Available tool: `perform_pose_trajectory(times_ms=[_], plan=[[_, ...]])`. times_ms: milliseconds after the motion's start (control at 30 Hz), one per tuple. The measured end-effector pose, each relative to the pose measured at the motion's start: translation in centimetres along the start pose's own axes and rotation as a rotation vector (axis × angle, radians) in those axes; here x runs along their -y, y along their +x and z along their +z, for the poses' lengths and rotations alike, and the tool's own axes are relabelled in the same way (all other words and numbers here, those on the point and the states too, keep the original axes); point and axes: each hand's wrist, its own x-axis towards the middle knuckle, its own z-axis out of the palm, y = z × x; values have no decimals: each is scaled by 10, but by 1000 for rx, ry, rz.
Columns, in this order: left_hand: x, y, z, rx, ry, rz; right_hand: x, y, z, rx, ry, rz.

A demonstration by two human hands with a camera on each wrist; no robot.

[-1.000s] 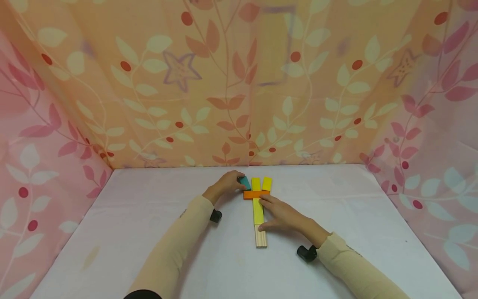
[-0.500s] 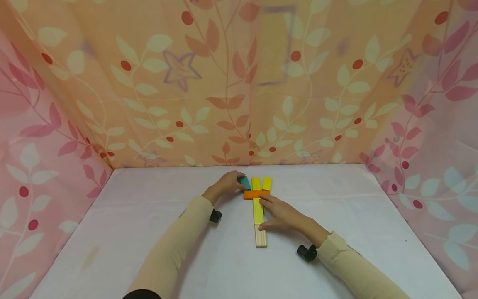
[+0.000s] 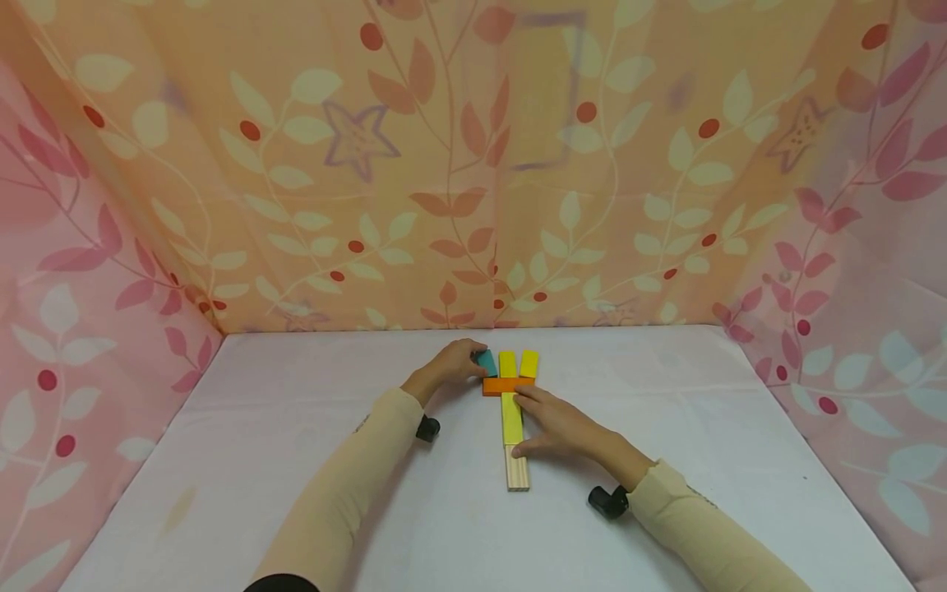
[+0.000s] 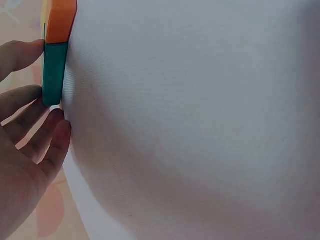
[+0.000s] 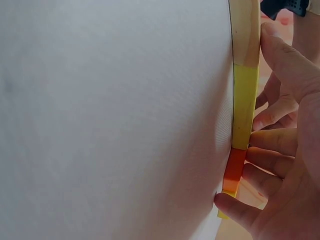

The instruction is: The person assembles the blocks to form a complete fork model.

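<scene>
My left hand (image 3: 449, 366) pinches a teal block (image 3: 487, 363) between thumb and fingers in the head view. In the left wrist view, that teal block (image 4: 54, 75) meets the end of an orange block (image 4: 61, 21). My right hand (image 3: 565, 429) rests on the column below, its fingers fairly straight. Its fingertips touch the long yellow block (image 5: 243, 107) and the orange block (image 5: 234, 170) in the right wrist view, with the thumb against a plain wooden block (image 5: 246, 32). Two short yellow blocks (image 3: 506, 364) stand beyond the orange crosspiece (image 3: 509, 386).
A white cloth (image 3: 259, 460) covers the table under the blocks. Behind it hangs a patterned curtain (image 3: 296, 205), with pink cloth (image 3: 873, 247) at the sides. Black wrist cameras (image 3: 608, 501) sit under both forearms.
</scene>
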Motion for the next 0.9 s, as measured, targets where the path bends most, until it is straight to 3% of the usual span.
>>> perform_pose_trajectory(times_ms=[667,900], plan=[[4,-3,0,-21,-78,-9,-2,2,3,-7,16,6],[6,-10,-2,-88,-115,-13,-2,2,-1,-20,12,-7]])
